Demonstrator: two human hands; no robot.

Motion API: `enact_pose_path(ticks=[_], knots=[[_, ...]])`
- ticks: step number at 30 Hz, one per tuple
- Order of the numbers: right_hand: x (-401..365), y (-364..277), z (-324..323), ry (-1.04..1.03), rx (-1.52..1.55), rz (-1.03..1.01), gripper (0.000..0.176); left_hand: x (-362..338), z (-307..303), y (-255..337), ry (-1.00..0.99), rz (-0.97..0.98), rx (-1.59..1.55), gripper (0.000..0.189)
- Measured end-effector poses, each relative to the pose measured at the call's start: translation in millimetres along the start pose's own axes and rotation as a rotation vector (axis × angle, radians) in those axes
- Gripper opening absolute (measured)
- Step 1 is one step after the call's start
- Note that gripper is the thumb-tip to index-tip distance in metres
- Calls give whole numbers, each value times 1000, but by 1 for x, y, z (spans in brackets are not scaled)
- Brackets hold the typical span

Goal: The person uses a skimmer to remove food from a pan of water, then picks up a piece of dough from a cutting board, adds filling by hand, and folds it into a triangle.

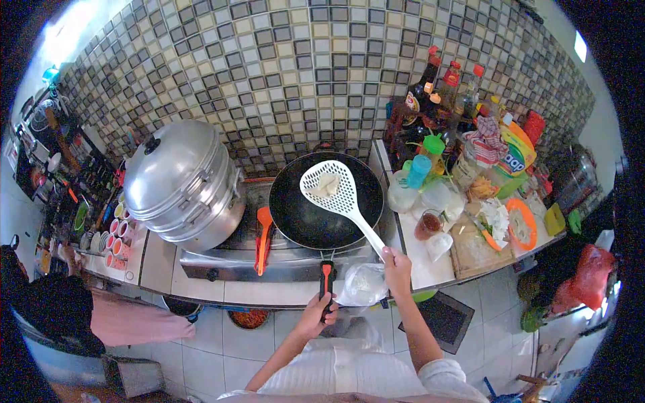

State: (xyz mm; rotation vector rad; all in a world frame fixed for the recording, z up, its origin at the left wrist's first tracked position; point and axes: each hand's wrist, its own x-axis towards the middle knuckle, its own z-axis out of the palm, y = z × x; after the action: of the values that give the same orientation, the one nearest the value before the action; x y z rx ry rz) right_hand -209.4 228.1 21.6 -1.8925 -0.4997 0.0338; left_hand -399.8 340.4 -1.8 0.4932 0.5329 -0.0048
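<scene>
My left hand [317, 316] is wrapped round the black and red handle of a dark frying pan [295, 218] on the stove. My right hand [398, 269] grips the handle of a white slotted skimmer [349, 191], its perforated head held over the pan. On the skimmer lies a small pale lump of food [327, 185], whose kind I cannot make out. Just right of the pan handle, near the counter's front edge, rests a clear plastic bag [365, 283] with whitish contents. An orange spatula [263, 235] lies on the stove left of the pan.
A large lidded aluminium steamer [185, 185] stands on the stove's left side. Bottles [447, 94], jars and a cutting board [470, 255] with a knife [489, 236] crowd the right counter. Several red cups [117, 248] sit at left, near another person [50, 305].
</scene>
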Motion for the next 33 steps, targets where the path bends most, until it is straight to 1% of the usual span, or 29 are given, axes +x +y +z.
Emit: enact_pose_path(ticks=[2, 4, 8, 10, 11, 13, 15, 17, 19, 21, 22, 23, 25, 26, 27, 28, 29, 30, 31, 32, 33], knots=[[-1, -1, -3, -5, 6, 14, 29, 0, 0, 0, -8, -4, -9, 22], [0, -2, -7, -53, -145, -26, 29, 1, 0, 0, -17, -6, -17, 21], [-1, -6, -12, -54, -89, 58, 28, 0, 1, 0, -8, -4, -27, 22], [-4, 1, -8, -82, -131, -26, 26, 1, 1, 0, -4, -8, -38, 22], [-5, 6, -7, -80, -132, -26, 26, 2, -1, -1, -16, -11, -54, 22], [-6, 17, -5, -43, -59, -79, 26, 1, -2, -1, -29, -13, -68, 22], [-6, 22, -6, -69, -111, -87, 26, 0, 2, 1, 27, -45, -106, 22], [-9, 23, -7, -102, -158, -75, 27, 1, -1, -1, 5, -52, -136, 22], [-6, 14, -12, -136, 112, 134, 32, 0, -6, -7, -17, -68, -169, 22], [2, 13, -15, -135, 167, 131, 33, 2, -6, -7, -17, -27, -190, 22], [4, 11, -18, -140, 223, 133, 35, -1, 1, -6, -5, -47, -246, 19], [6, 10, -24, -110, 222, 152, 35, -2, 0, -7, -7, -78, -229, 19], [19, -26, -54, -165, 199, 249, 35, -2, -3, -7, 33, -81, -224, 17], [23, -46, -73, -150, 289, 294, 34, -5, 5, -6, 138, -39, -69, 16], [26, -64, -92, -136, 381, 335, 33, -9, 13, -4, 203, -6, 6, 17], [28, -72, -108, -88, 562, 287, 29, -11, 14, -3, 216, 31, 106, 18], [34, -72, -127, -70, 520, 159, 24, -13, 13, -1, 227, 74, 204, 19], [34, -78, -149, -26, 569, 214, 23, -11, 12, 0, 212, 55, 222, 19], [33, -87, -172, 14, 617, 267, 22, -10, 10, 1, 243, 74, 273, 21], [31, -95, -192, 163, 593, 254, 22, -9, 8, 2, 277, 96, 320, 23], [29, -98, -209, 309, 566, 239, 22, -7, 10, 2, 267, 85, 330, 23]])
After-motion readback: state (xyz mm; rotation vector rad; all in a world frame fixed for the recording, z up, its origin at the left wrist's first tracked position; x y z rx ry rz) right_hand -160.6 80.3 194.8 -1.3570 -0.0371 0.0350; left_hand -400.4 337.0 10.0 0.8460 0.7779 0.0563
